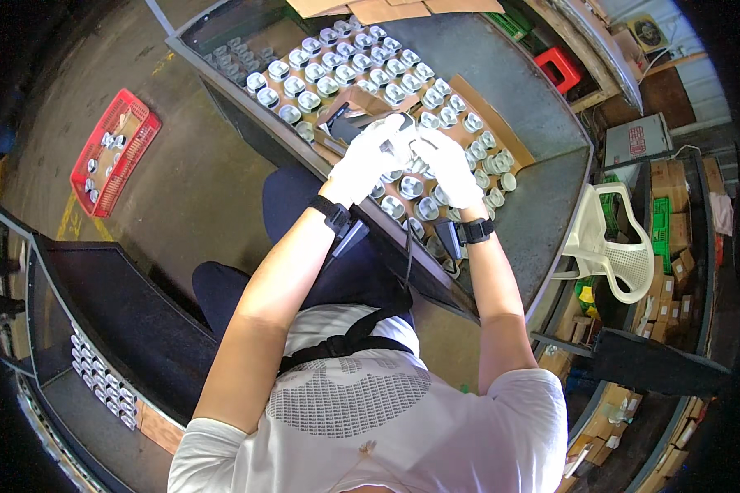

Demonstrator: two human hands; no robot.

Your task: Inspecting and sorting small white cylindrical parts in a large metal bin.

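Piston (400, 142), silver and partly covered by fingers, is what we see in the head view, raised over the grey workbench (489, 66) between 2 white-gloved hands. The left hand (365, 156) is curled closed around it, while the right hand (450, 164) meets its other side with bent fingers, though we cannot tell how firmly they grip. Around them we see rows of similar pistons (315, 72) on cardboard, and leftward a red basket (144, 135) on the floor.
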